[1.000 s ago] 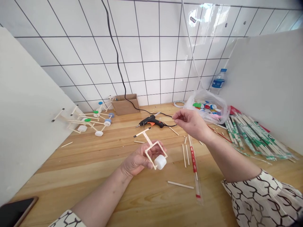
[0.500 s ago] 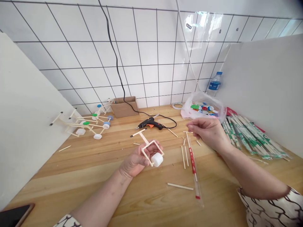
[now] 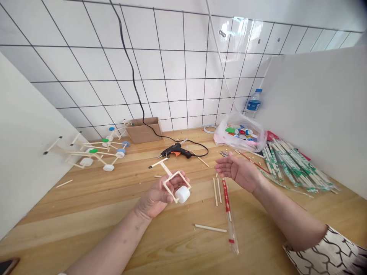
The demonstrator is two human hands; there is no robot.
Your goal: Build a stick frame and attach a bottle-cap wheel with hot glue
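Observation:
My left hand (image 3: pixel 156 195) grips a small frame of thin wooden sticks (image 3: pixel 169 176) with a white bottle cap (image 3: pixel 182 194) glued to its lower end, held above the wooden table (image 3: pixel 120 221). My right hand (image 3: pixel 239 170) hovers palm up over the table, fingers stretched out and empty, just right of several loose sticks (image 3: pixel 217 186). A black and orange glue gun (image 3: pixel 175 151) lies beyond both hands, its black cord running up the tiled wall.
Finished stick-and-cap models (image 3: pixel 96 151) lie at the back left by a cardboard box (image 3: pixel 142 130). A plastic bag of coloured caps (image 3: pixel 240 133), a water bottle (image 3: pixel 252 103) and packs of wrapped chopsticks (image 3: pixel 292 162) sit right. White boards (image 3: pixel 315 110) flank both sides. A wrapped chopstick (image 3: pixel 228 210) lies near.
My right hand has dropped from a raised pinch near the glue gun to lower over the table and has spread out palm up. My left hand still holds the stick frame.

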